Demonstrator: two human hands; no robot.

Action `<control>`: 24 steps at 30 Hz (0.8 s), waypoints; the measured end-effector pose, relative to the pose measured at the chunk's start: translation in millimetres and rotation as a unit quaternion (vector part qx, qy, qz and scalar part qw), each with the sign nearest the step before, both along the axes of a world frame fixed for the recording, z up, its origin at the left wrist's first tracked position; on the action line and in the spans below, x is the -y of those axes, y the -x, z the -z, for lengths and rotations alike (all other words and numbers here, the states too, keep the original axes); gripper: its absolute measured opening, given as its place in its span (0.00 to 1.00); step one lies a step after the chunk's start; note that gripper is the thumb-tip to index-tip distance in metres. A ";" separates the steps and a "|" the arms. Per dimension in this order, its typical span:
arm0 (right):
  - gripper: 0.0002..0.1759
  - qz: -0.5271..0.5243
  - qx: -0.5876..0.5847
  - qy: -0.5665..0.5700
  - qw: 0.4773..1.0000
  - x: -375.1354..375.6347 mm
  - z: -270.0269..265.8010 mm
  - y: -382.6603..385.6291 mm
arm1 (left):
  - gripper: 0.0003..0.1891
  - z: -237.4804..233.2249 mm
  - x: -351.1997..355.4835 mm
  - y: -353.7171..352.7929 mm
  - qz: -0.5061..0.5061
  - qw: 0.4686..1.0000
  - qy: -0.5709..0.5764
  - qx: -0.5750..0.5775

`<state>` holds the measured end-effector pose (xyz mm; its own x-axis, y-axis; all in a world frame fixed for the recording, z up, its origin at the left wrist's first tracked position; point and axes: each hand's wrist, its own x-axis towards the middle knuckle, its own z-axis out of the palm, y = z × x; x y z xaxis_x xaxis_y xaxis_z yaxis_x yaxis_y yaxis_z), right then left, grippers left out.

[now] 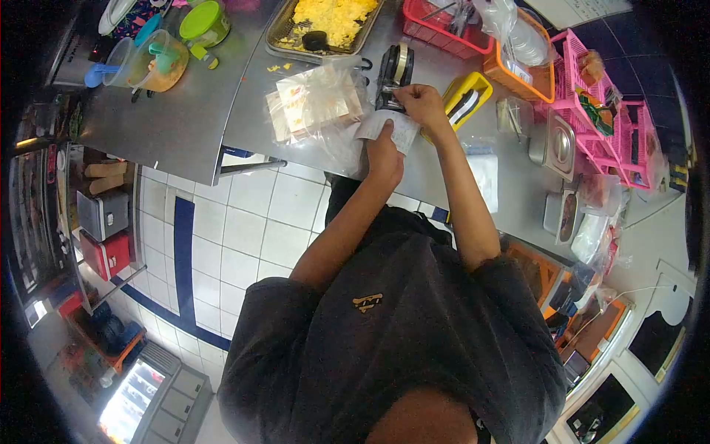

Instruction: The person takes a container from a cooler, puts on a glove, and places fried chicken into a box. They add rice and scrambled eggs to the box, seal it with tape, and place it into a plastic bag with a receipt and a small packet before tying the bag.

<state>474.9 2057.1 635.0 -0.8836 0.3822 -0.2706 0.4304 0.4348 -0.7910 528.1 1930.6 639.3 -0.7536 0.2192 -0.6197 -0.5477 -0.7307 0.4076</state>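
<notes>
My left hand (pixel 385 157) is closed on a small white paper slip (pixel 399 130) at the counter's front edge, its thumb on top. Just beyond the slip, my right hand (pixel 423 106) pinches at the near end of a black tape dispenser (pixel 396 70) that carries a roll of tape. Whatever lies between those fingertips is too small to make out. Left of the slip are flat packets in clear plastic (pixel 314 103). To the right of my right hand is a yellow container (pixel 467 98) with dark and white items inside.
A metal tray of yellow food (pixel 325 26) stands at the back. Lidded tubs (pixel 205 24) are at the back left. Red (pixel 447 33), orange (pixel 543 89) and pink baskets (pixel 568 81) line the right, near a lidded steel container (pixel 560 146).
</notes>
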 end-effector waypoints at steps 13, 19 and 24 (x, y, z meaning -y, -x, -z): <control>0.12 0.100 -0.061 0.149 0.982 31.7 -54.0 -52.1 | 0.18 14.3 -4.1 0.3 -0.057 0.998 -0.002 -0.030; 0.10 0.078 0.047 0.294 0.952 51.9 -69.2 -135.8 | 0.17 22.8 6.4 -2.9 0.049 0.998 -0.048 -0.017; 0.11 0.093 0.050 0.330 0.938 58.4 -55.3 -145.0 | 0.20 12.5 10.7 -7.4 0.027 0.992 -0.126 -0.015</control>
<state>620.0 1998.6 690.3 -0.7757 0.2463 -0.5811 0.5372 -0.2258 -0.8127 535.5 1919.9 626.7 -0.7534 0.4049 -0.5181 -0.5798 -0.7807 0.2330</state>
